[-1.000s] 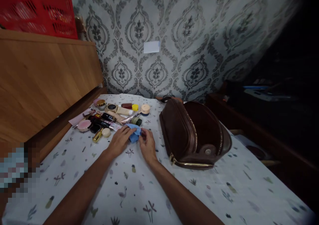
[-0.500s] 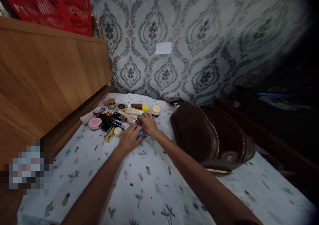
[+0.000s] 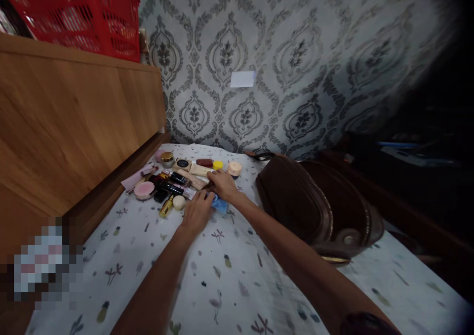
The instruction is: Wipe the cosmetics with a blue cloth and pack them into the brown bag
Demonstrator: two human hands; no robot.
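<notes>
Both my hands work close together at the near right edge of a spread of cosmetics. My left hand has its fingers bent down beside a small round cream-coloured jar; what they grip is hidden. Just to the right, my right hand is closed, fingertips at the end of a cream squeeze tube. A crumpled light-blue piece lies between and below the hands, its kind unclear. Around them are a pink compact, a gold bottle, black tubes and a peach-lidded jar.
A dark brown zippered bag lies at the right on the patterned white cloth. At the left stands a wooden cabinet bearing a red plastic basket. The patterned wall closes off the back.
More of the light-blue piece shows beneath my right hand. My left hand has shifted slightly right and nearer. The whole view has tilted a little; the cosmetics and bag have stayed put.
</notes>
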